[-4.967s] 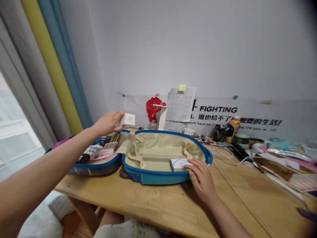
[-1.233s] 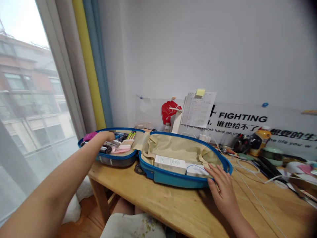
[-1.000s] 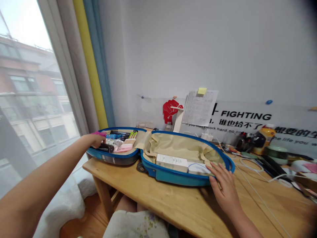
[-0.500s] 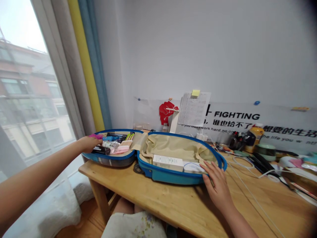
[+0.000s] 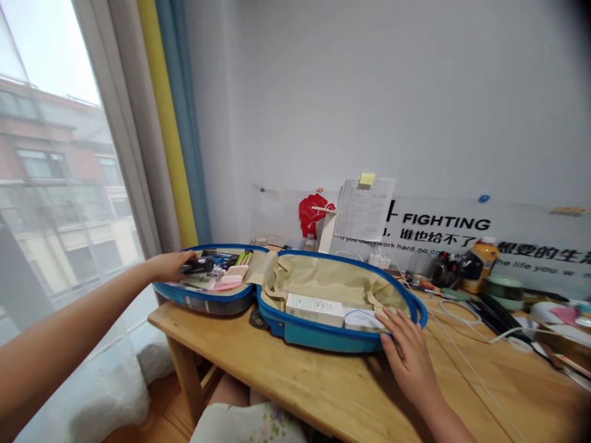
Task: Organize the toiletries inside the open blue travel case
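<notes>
A small blue suitcase [image 5: 323, 335] lies open on the wooden desk [image 5: 295, 387]. Its left half [image 5: 203, 300] holds several small tubes and toiletries. My left hand [image 5: 168, 266] reaches over that half and is closed on a dark tube [image 5: 197, 266], lifted a little above the others. The right half, lined in beige, holds a long white box [image 5: 314, 309] and a second white box [image 5: 364, 319]. My right hand [image 5: 406, 354] rests flat, fingers spread, on the suitcase's front rim beside the second box.
Clutter fills the desk's right end: an orange bottle [image 5: 475, 266], a green bowl [image 5: 503, 289], white cables [image 5: 462, 320], packets. A paper sheet [image 5: 364, 209] and a banner hang on the wall. Window and curtains [image 5: 170, 123] stand at the left, past the desk's edge.
Five seconds ago my left hand held a white box; that box now lies in the right half. In the last second my left hand closed on the dark tube and raised it.
</notes>
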Tool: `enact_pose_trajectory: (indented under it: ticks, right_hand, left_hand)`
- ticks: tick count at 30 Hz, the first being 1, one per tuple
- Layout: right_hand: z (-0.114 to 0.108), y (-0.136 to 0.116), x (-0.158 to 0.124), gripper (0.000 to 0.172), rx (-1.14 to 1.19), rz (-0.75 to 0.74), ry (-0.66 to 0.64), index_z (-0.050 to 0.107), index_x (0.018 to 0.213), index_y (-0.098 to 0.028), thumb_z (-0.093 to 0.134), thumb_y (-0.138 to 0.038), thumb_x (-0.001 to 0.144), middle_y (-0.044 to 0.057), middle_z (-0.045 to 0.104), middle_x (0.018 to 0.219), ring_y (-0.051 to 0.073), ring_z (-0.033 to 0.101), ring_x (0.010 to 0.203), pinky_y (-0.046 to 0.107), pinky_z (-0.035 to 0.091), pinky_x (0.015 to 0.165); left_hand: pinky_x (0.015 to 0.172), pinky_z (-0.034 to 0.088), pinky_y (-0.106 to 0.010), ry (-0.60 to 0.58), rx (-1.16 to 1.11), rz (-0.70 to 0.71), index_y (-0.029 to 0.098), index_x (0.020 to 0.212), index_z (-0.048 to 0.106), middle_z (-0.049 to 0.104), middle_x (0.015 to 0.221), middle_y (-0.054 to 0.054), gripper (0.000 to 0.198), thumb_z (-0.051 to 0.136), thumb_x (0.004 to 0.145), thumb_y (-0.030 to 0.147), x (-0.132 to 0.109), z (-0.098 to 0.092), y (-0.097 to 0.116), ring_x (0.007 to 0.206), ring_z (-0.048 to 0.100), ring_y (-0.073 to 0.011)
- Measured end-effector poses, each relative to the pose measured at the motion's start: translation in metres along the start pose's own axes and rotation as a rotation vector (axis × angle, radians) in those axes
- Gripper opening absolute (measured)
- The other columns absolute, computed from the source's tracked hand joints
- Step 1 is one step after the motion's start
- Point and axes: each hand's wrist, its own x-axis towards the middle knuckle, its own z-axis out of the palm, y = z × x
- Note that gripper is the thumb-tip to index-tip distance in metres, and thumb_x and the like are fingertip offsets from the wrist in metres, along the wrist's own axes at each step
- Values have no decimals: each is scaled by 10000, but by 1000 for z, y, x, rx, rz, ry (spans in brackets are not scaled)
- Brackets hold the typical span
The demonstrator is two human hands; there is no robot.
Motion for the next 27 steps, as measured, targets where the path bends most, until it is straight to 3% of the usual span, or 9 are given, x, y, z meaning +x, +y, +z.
enact_pose_trajectory:
  ticks: [4, 8, 12, 15, 19, 27]
  right_hand:
    - [1, 1, 0, 393, 3, -7, -6, 597, 1188, -263, 373, -422, 907, 70, 588, 1280, 296, 458, 1261, 557, 356, 1007]
    - [1, 3, 0, 384, 6, -26, 11, 591, 1192, -260, 375, -405, 910, 74, 584, 1282, 294, 462, 1254, 553, 360, 1000]
    - [0, 2, 0, 374, 19, -40, 20, 597, 1179, -259, 371, -395, 913, 76, 586, 1275, 291, 467, 1245, 551, 366, 992]
    - [0, 1, 0, 370, 23, -49, 20, 587, 1190, -260, 373, -385, 915, 78, 585, 1273, 289, 462, 1246, 554, 371, 985]
    - [1, 1, -1, 362, 39, -51, 44, 578, 1193, -263, 379, -381, 915, 79, 583, 1275, 291, 456, 1248, 571, 365, 985]
    - [0, -1, 0, 379, 31, -10, 23, 602, 1174, -266, 365, -404, 913, 72, 588, 1269, 283, 463, 1244, 553, 359, 1003]
  left_hand:
    - [930, 434, -319, 145, -100, 52, 174, 1322, 427, 568, 1206, -99, 629, 506, 734, 384, 9, -34, 47, 1067, 571, -235]
    - [959, 404, -312, 163, -257, 353, 224, 1366, 393, 551, 1237, -80, 631, 547, 784, 413, 19, -54, 133, 1102, 546, -223]
    - [897, 430, -272, -2, -365, 531, 209, 1332, 391, 573, 1241, -78, 672, 657, 742, 388, 32, -43, 215, 1063, 571, -203]
    - [850, 445, -270, -110, -329, 569, 199, 1255, 455, 615, 1177, -75, 575, 662, 753, 391, 41, -28, 257, 1012, 595, -203]
    - [833, 446, -282, -212, -262, 599, 194, 1258, 468, 628, 1162, -88, 548, 632, 783, 413, 46, -14, 284, 1018, 597, -219]
    - [882, 440, -321, -275, -156, 621, 211, 1220, 532, 616, 1203, -97, 484, 634, 787, 401, 54, -3, 293, 1099, 561, -252]
